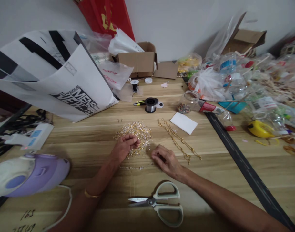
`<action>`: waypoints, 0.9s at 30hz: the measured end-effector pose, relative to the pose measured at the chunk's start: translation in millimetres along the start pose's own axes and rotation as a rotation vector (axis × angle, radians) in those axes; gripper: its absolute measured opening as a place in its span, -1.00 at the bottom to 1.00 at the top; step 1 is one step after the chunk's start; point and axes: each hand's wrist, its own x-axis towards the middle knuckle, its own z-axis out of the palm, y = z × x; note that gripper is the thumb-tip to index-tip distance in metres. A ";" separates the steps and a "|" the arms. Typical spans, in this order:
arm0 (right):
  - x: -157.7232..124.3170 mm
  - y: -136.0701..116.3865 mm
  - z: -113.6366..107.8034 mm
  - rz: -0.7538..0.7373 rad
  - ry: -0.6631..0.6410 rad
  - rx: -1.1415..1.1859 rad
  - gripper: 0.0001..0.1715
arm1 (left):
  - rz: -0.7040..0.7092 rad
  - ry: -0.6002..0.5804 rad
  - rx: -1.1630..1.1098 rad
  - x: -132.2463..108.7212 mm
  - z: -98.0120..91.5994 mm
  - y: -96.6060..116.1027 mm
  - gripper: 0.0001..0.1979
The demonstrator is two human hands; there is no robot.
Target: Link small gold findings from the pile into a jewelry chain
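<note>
My left hand (127, 145) is over a loose heap of small gold and clear beads or links (142, 130), thumb and fingers pinched together. Whatever is between those fingertips is too small to make out. To the right of the heap, my right hand (167, 160) rests low over the table with its fingers curled closed; its fingertips hide anything in them. A thin chain with small stones (140, 168) lies below both hands, its right end close to my right fingers. Gold chains (178, 141) lie beyond my right hand. Scissors (152, 202) with pale handles lie nearest me, blades slightly apart.
Behind the heap stand a wire spool (150, 105), a black thread spool (134, 85) and a yellow cutter (139, 103). A white card (183, 123) and jar of beads (187, 100) are to the right, before clutter. A paper bag (65, 87) and purple appliance (43, 174) are left.
</note>
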 end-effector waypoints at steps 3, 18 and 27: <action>-0.1 -0.1 -0.1 0.014 -0.007 0.003 -0.88 | -0.027 0.011 -0.012 -0.2 -3.5 1.1 -0.75; 2.3 -2.1 -1.1 0.002 -0.009 0.006 -0.86 | 0.134 -0.092 0.328 -5.6 -7.4 5.0 -0.82; 3.8 -3.8 -1.9 -0.003 -0.011 0.010 -0.88 | 0.124 -0.127 0.471 -9.2 -6.1 7.5 -0.81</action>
